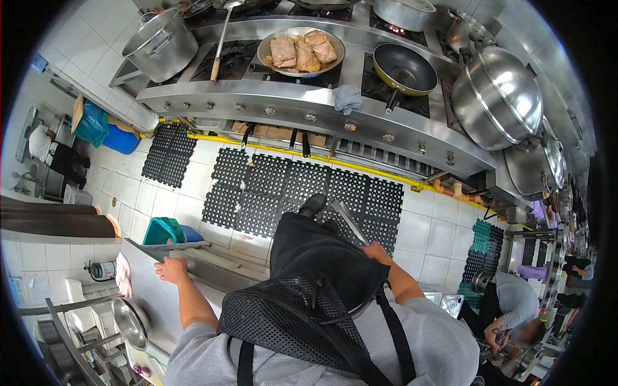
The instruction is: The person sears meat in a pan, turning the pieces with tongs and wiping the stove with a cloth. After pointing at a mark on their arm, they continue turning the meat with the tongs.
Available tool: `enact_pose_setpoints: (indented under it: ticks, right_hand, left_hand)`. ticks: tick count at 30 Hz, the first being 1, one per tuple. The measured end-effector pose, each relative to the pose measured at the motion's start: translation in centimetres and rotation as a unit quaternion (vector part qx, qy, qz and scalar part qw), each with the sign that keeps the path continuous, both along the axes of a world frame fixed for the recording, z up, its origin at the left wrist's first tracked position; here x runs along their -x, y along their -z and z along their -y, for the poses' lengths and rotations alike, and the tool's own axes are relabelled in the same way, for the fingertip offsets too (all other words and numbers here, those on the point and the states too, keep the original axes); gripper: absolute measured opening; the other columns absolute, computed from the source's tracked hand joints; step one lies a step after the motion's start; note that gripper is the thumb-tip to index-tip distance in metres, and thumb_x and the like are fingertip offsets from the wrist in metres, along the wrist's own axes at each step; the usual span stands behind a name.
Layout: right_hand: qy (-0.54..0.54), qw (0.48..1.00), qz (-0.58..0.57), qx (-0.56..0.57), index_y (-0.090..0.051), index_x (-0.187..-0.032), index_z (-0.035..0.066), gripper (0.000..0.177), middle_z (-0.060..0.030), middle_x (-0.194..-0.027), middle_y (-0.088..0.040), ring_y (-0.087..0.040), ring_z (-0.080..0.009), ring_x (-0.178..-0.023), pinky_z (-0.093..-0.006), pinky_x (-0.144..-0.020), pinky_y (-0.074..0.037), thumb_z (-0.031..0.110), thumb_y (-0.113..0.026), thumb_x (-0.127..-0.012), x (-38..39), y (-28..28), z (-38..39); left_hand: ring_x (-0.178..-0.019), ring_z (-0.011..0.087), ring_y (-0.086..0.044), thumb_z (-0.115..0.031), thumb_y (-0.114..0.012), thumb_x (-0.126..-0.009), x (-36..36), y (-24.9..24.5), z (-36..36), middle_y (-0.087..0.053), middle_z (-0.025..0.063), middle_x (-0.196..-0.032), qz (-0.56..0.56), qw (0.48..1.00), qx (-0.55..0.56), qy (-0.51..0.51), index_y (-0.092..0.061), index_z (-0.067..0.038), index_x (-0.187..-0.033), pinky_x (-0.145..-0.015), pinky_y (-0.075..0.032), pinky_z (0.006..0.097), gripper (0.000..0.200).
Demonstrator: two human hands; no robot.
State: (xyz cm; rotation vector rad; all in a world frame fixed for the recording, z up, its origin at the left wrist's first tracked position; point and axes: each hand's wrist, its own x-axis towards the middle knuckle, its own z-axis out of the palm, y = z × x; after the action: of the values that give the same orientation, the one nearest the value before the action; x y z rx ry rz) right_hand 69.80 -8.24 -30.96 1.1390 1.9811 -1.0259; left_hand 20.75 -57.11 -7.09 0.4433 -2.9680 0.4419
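Note:
My left hand rests at the corner of a stainless steel counter, its fingers apart and holding nothing. Low beside my black apron, my right hand is closed round a long metal utensil that looks like tongs, pointing down at the floor. Ahead, on the stove, several browned meat pieces lie in a wide pan. A dark frying pan sits to the right of it, and a grey cloth hangs on the stove's front edge.
A ladle lies across the stove near a tall pot. Large domed pots stand at the right end. Black rubber mats cover the floor. One person is bent at lower right; another stands far left.

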Motion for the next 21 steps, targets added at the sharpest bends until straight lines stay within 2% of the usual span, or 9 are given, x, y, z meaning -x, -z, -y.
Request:
enact_pose_setpoints:
  ticks: [2, 6, 8, 10, 12, 15, 17, 18, 21]
  right_hand:
    - [0.024, 0.999, -0.031, 0.006, -0.073, -0.101, -0.004, 0.057, -0.0243, -0.117, -0.067, -0.065, -0.0359, -0.11, -0.0405, -0.097, -0.05, 0.048, -0.067, -0.08, -0.3, 0.2, 0.0]
    - [-0.037, 0.999, -0.032, -0.016, -0.073, -0.104, -0.004, 0.057, -0.0251, -0.117, -0.067, -0.065, -0.0357, -0.111, -0.0399, -0.096, -0.05, 0.047, -0.068, -0.08, -0.3, 0.6, 0.0]
    - [0.016, 1.0, -0.02, -0.016, -0.072, -0.105, -0.005, 0.057, -0.0265, -0.116, -0.067, -0.065, -0.0353, -0.111, -0.0402, -0.095, -0.051, 0.046, -0.068, -0.08, -0.3, 1.0, 0.1]
    - [0.027, 0.999, -0.017, -0.011, -0.072, -0.105, -0.005, 0.058, -0.0266, -0.113, -0.068, -0.066, -0.0354, -0.109, -0.0402, -0.095, -0.051, 0.047, -0.068, -0.08, -0.5, 1.3, 0.1]
    - [0.037, 0.999, -0.014, -0.007, -0.072, -0.105, -0.006, 0.058, -0.0266, -0.111, -0.068, -0.066, -0.0354, -0.108, -0.0402, -0.094, -0.051, 0.047, -0.068, -0.08, -0.5, 1.1, 0.0]
    - [0.03, 0.999, -0.021, 0.003, -0.072, -0.1, -0.007, 0.058, -0.0258, -0.107, -0.07, -0.069, -0.0362, -0.102, -0.04, -0.091, -0.053, 0.047, -0.068, -0.08, -0.4, 0.6, -0.1]
    - [-0.044, 0.999, -0.032, 0.001, -0.072, -0.095, -0.008, 0.057, -0.0255, -0.098, -0.072, -0.071, -0.0361, -0.093, -0.0412, -0.085, -0.055, 0.047, -0.069, -0.08, -0.4, 0.6, -0.3]
    - [-0.044, 0.999, -0.032, 0.001, -0.072, -0.095, -0.008, 0.057, -0.0255, -0.098, -0.072, -0.071, -0.0361, -0.093, -0.0412, -0.085, -0.055, 0.047, -0.069, -0.08, -0.5, 0.7, -0.2]
    - [0.019, 0.999, -0.044, -0.002, -0.072, -0.091, -0.009, 0.057, -0.0257, -0.092, -0.072, -0.072, -0.0351, -0.087, -0.0429, -0.078, -0.056, 0.047, -0.069, -0.08, -0.6, 1.0, 0.0]
  left_hand:
    - [-0.112, 0.038, -0.052, -0.034, -0.063, -0.081, -0.1, -0.1, -0.1, -0.047, 0.0195, -0.128, -0.001, 1.0, -0.001, 0.001, -0.071, -0.009, -0.108, -0.09, -0.047, 0.0501, 0.038]
    - [-0.113, 0.0377, -0.052, -0.035, -0.063, -0.081, 0.1, 0.1, 0.0, -0.047, 0.0193, -0.127, -0.001, 1.0, 0.0, -0.002, -0.071, -0.009, -0.109, -0.09, -0.046, 0.0496, 0.039]
    - [-0.113, 0.0375, -0.052, -0.035, -0.064, -0.081, 0.2, 0.0, 0.0, -0.047, 0.0193, -0.128, 0.004, 1.0, -0.002, -0.008, -0.071, -0.009, -0.11, -0.09, -0.046, 0.0494, 0.04]
    - [-0.113, 0.0374, -0.052, -0.036, -0.064, -0.081, 0.2, 0.0, -0.1, -0.047, 0.0193, -0.128, 0.01, 1.0, -0.003, -0.014, -0.071, -0.009, -0.11, -0.091, -0.046, 0.0492, 0.04]
    - [-0.108, 0.0345, -0.053, -0.029, -0.064, -0.078, -0.1, 0.1, -0.3, -0.049, 0.0173, -0.123, -0.027, 1.0, 0.01, -0.003, -0.073, -0.011, -0.102, -0.085, -0.047, 0.0463, 0.031]
    - [-0.113, 0.0371, -0.052, -0.038, -0.066, -0.082, 0.2, 0.0, -0.1, -0.048, 0.0194, -0.128, 0.008, 1.0, 0.001, -0.011, -0.071, -0.009, -0.109, -0.09, -0.047, 0.0491, 0.04]
    - [-0.111, 0.036, -0.052, -0.033, -0.065, -0.08, 0.0, 0.2, -0.1, -0.048, 0.0186, -0.126, -0.012, 1.0, 0.006, -0.003, -0.072, -0.009, -0.106, -0.088, -0.047, 0.0479, 0.036]
    - [-0.108, 0.0348, -0.053, -0.029, -0.064, -0.078, -0.1, 0.2, -0.2, -0.049, 0.0178, -0.124, -0.032, 0.999, 0.01, 0.006, -0.073, -0.01, -0.102, -0.086, -0.047, 0.0466, 0.032]
    - [-0.109, 0.0347, -0.052, -0.029, -0.064, -0.078, 0.0, 0.3, -0.1, -0.049, 0.0179, -0.124, -0.027, 1.0, 0.01, 0.002, -0.073, -0.01, -0.102, -0.086, -0.048, 0.0466, 0.032]
